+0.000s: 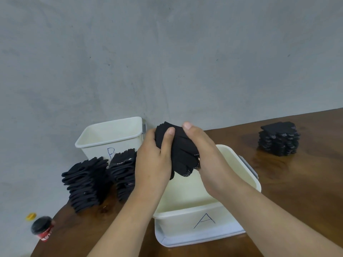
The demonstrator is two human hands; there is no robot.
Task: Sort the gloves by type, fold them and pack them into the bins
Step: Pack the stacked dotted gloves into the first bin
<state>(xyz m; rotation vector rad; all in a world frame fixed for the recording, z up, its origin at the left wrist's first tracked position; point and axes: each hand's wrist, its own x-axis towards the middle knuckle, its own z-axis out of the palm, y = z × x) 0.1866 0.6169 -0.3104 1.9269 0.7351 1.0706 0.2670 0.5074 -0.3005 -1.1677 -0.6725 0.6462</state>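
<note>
- Both hands are up mid-frame over bin A (204, 219), squeezing a wad of black dotted gloves (182, 151).
- Left hand (153, 164) has its fingers curled round the wad, thumb on top; right hand (202, 156) grips the other side.
- Bin B (111, 134) sits left of center by the wall.
- Two plain glove stacks (87, 182) sit lower left, and a dotted stack (278, 139) is off to the right.

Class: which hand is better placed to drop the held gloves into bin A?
Probably right hand: it grips the gloves directly above bin A; the left hand sits at its left edge.
</note>
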